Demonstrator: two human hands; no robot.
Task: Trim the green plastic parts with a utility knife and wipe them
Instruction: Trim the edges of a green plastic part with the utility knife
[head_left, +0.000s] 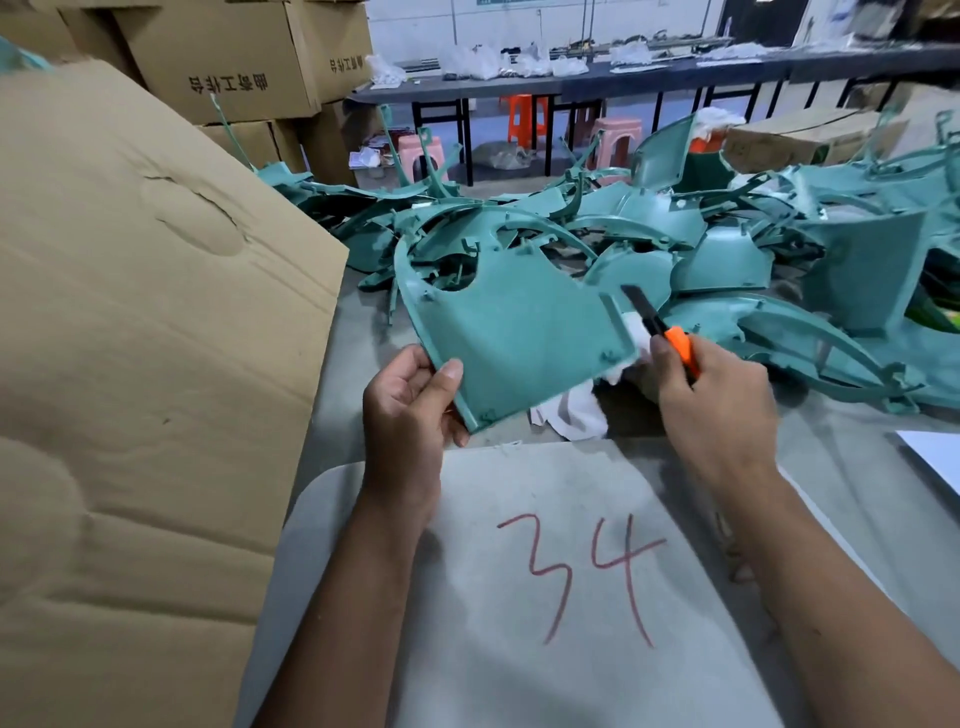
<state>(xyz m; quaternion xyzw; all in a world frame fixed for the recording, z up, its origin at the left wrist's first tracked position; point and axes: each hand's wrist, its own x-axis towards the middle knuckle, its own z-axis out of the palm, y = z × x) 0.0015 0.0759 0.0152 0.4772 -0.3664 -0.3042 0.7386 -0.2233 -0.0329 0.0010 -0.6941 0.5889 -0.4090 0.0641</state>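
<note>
My left hand (410, 400) grips the lower left corner of a flat green plastic part (519, 327), thumb on its face, and holds it tilted above the table. My right hand (711, 395) grips an orange and black utility knife (660, 327); its black tip points up and to the left, close to the part's right edge. A white cloth (571, 405) lies bunched under that edge, partly hidden by the part and my right hand.
A large pile of green plastic parts (727, 234) covers the table behind. A big cardboard sheet (130, 338) leans at the left. A grey board (545, 571) marked 34 lies in front of me. Cardboard boxes (234, 57) stand at the back left, stools and a long table farther off.
</note>
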